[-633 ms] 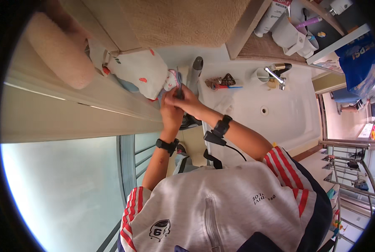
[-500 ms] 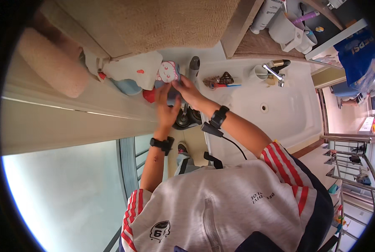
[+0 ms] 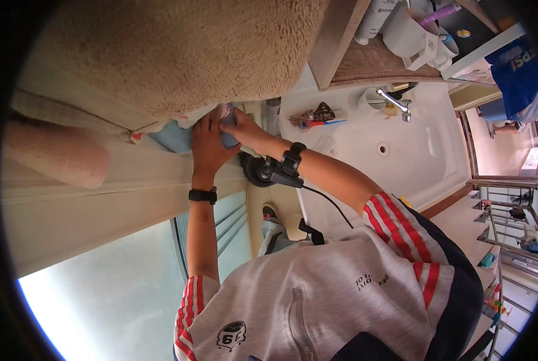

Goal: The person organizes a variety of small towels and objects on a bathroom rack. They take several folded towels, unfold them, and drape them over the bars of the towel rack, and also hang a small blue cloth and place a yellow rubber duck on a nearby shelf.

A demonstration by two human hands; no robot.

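My left hand (image 3: 210,147) and my right hand (image 3: 251,131) meet side by side on a small blue-grey cloth (image 3: 228,137) hanging below the large beige towel. A pink-and-white printed patch (image 3: 226,111) shows at its upper end. My right thumb presses over the cloth's front, its other fingers hidden behind. My left fingers reach up along the cloth's left edge and close on it, tips partly hidden. Just left of my left hand hangs a light blue cloth (image 3: 175,137). The beige towel (image 3: 208,54) covers the upper ends of these cloths.
A white washbasin (image 3: 422,159) with a chrome tap (image 3: 395,103) lies to the right. Hair clips (image 3: 324,112) rest on its ledge. A white cup holder (image 3: 404,39) stands on a wooden shelf (image 3: 365,63). A pink rolled towel (image 3: 58,156) hangs at left. A black cable (image 3: 329,204) hangs below my right wrist.
Both hands have moved left with the blue-grey cloth. The beige towel now fills more of the view and hides most of the printed patch and the white cloth. The red cloth is out of sight.
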